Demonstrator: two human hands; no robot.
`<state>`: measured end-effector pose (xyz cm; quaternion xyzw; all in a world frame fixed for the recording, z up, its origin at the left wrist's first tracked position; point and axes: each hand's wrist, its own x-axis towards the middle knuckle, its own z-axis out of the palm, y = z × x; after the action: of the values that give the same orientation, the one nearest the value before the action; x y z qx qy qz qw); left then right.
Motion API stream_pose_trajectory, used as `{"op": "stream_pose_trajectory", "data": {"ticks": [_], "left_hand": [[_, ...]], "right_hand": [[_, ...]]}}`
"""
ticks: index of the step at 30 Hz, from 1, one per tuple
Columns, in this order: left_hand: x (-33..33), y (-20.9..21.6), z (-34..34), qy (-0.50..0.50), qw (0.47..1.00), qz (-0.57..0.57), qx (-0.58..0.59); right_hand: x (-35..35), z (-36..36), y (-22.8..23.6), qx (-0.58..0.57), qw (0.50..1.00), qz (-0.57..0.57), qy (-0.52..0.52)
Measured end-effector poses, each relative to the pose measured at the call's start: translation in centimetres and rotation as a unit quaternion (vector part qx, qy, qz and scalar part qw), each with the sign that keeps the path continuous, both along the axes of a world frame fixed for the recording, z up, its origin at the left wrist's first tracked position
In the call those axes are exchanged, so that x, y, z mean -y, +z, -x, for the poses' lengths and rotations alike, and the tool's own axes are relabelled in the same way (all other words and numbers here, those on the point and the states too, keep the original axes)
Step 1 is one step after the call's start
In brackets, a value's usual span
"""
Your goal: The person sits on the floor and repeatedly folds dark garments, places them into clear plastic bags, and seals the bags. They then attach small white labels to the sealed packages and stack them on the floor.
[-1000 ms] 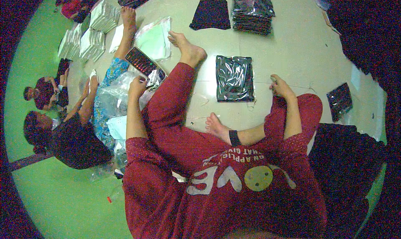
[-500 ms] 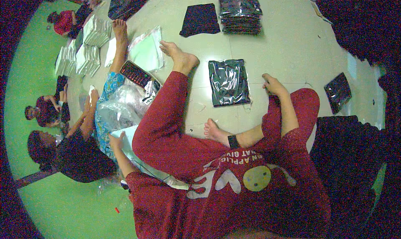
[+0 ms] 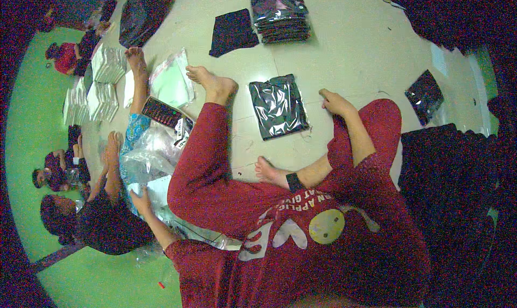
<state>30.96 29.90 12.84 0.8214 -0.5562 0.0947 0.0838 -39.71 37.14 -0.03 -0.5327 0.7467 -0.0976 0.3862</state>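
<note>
My left hand [image 3: 141, 201] lies at the edge of some pale, flat sheets [image 3: 158, 190] beside my left thigh, thumb and fingers apart. Whether it pinches a sheet edge is too blurred to tell. My right hand [image 3: 335, 103] hangs over the floor in front of my bent right knee, its fingers loosely apart with nothing in them. Between my feet, a folded black garment in a clear plastic bag [image 3: 278, 107] lies flat on the tiles, just left of the right hand and apart from it.
A stack of bagged black garments [image 3: 281, 30] and a folded black cloth [image 3: 232, 32] lie ahead. Clear plastic bags [image 3: 153, 146] and a dark printed box [image 3: 161, 112] sit left. Another black package [image 3: 425, 97] and a dark cloth heap [image 3: 447, 189] are right. Co-workers [image 3: 107, 222] sit left.
The whole view has shifted, with the floor things appearing further left. My left hand has moved slightly along the pale sheets. The right hand stays by the knee, and the bagged garment lies still.
</note>
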Motion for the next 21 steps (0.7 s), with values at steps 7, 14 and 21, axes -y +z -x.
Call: {"op": "stream_pose_trajectory", "data": {"ticks": [7,14,21], "left_hand": [[-3.0,2.4,8.5,-0.213,0.959,0.165,0.082],[-10.1,-3.8,22.9,-0.27,0.917,0.085,-0.28],[-10.8,-8.2,28.8,-0.312,0.867,-0.07,-0.381]], "right_hand": [[-0.1,0.1,-1.9,-0.023,0.995,0.099,0.011],[-0.4,1.4,-3.1,-0.031,0.997,0.07,0.022],[-1.9,2.8,-4.6,-0.028,0.996,0.078,0.012]]}}
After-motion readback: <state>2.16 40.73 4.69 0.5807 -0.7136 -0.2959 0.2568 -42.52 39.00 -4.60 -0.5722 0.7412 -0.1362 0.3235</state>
